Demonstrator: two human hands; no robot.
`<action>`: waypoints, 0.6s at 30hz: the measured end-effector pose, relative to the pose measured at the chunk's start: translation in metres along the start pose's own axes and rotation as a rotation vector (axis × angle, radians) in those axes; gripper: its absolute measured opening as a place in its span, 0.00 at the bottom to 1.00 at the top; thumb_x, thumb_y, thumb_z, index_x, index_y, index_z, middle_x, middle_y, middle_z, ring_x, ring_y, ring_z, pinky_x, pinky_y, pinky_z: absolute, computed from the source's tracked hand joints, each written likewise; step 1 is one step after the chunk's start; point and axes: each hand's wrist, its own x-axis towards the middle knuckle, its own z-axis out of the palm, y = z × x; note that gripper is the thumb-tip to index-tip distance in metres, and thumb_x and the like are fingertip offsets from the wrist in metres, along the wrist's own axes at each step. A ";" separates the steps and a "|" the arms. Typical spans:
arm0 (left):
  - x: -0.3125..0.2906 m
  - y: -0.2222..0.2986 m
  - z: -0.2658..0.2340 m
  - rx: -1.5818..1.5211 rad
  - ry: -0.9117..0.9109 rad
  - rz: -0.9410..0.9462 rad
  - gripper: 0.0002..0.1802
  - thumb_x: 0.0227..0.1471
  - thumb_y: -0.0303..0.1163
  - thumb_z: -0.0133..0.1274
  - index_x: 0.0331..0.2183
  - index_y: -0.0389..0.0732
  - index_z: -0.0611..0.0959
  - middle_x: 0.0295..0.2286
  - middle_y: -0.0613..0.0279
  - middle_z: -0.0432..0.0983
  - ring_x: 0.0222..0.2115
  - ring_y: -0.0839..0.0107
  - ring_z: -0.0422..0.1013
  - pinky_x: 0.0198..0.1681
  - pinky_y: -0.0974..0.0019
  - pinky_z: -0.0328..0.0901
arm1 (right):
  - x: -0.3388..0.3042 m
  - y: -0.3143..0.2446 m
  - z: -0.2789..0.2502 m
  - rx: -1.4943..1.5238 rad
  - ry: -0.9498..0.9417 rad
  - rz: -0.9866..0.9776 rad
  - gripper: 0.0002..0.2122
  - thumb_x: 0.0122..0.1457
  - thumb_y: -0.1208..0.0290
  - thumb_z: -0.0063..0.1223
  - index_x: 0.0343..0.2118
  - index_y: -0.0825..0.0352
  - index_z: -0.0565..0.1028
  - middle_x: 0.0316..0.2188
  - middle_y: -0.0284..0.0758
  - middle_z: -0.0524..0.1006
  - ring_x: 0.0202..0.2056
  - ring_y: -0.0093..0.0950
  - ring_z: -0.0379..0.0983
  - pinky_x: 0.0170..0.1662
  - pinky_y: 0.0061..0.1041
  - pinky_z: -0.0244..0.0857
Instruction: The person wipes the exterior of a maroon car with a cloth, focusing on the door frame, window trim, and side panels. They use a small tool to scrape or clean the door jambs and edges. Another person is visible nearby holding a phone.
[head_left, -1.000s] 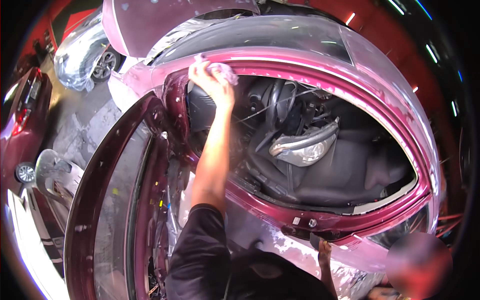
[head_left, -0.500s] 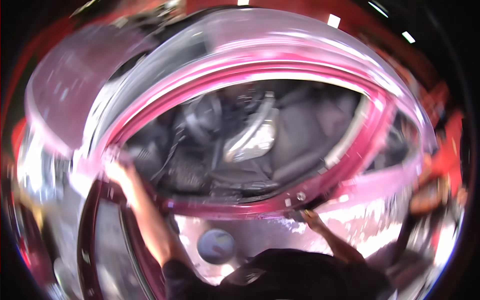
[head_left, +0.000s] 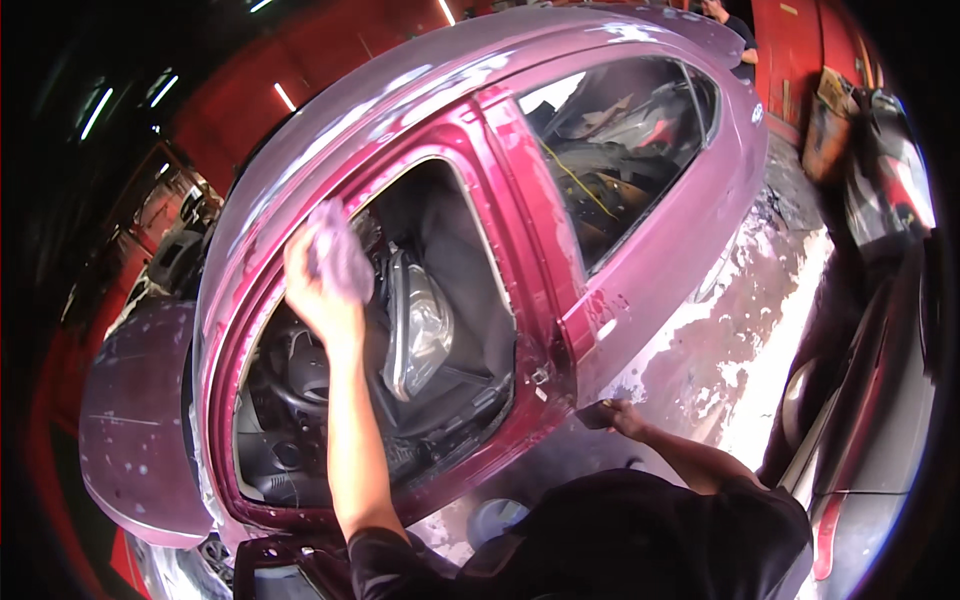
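Note:
A maroon car body with dull, sanded-looking patches fills the view. My left hand is raised to the upper edge of the front door opening, its fingers closed on a crumpled, pale purple cloth. Lower down, beside the rear edge of that opening, my right hand grips a small, dark, flat block. It is held just off the body side. Through the opening show a loose headlamp on a dark seat and the steering wheel.
Below the car side, a round bucket stands on the floor by my body. An open door juts out at lower left. Another car stands along the right. A person is at the far rear end.
My left hand has moved with the cloth from the lower front corner of the door opening up to its top edge. My view has turned, showing more of the car's rear. The right hand keeps the block.

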 end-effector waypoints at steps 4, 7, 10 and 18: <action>0.038 0.003 0.137 0.242 -0.084 0.287 0.17 0.58 0.27 0.55 0.50 0.39 0.82 0.45 0.50 0.78 0.47 0.52 0.74 0.52 0.59 0.69 | -0.020 0.047 -0.067 0.202 0.183 0.053 0.16 0.69 0.60 0.46 0.45 0.69 0.78 0.34 0.32 0.80 0.34 0.22 0.76 0.32 0.23 0.74; 0.038 -0.010 0.214 0.658 -0.247 0.433 0.28 0.58 0.27 0.52 0.61 0.45 0.72 0.55 0.50 0.72 0.58 0.50 0.65 0.60 0.49 0.60 | -0.038 0.087 -0.112 0.295 0.300 0.062 0.17 0.68 0.59 0.47 0.43 0.71 0.78 0.34 0.35 0.80 0.33 0.24 0.77 0.31 0.24 0.74; -0.001 -0.028 0.261 0.699 -0.322 0.266 0.33 0.60 0.28 0.43 0.66 0.39 0.63 0.63 0.44 0.61 0.65 0.45 0.52 0.70 0.45 0.42 | -0.055 0.137 -0.152 0.330 0.452 0.108 0.19 0.66 0.59 0.47 0.44 0.73 0.78 0.34 0.38 0.81 0.33 0.26 0.78 0.29 0.27 0.76; -0.133 -0.021 0.254 0.695 -0.210 0.270 0.26 0.59 0.20 0.44 0.59 0.36 0.73 0.60 0.49 0.67 0.59 0.47 0.63 0.63 0.44 0.54 | -0.090 0.264 -0.215 0.216 0.662 0.451 0.14 0.64 0.59 0.50 0.36 0.65 0.81 0.24 0.34 0.79 0.24 0.27 0.76 0.20 0.28 0.70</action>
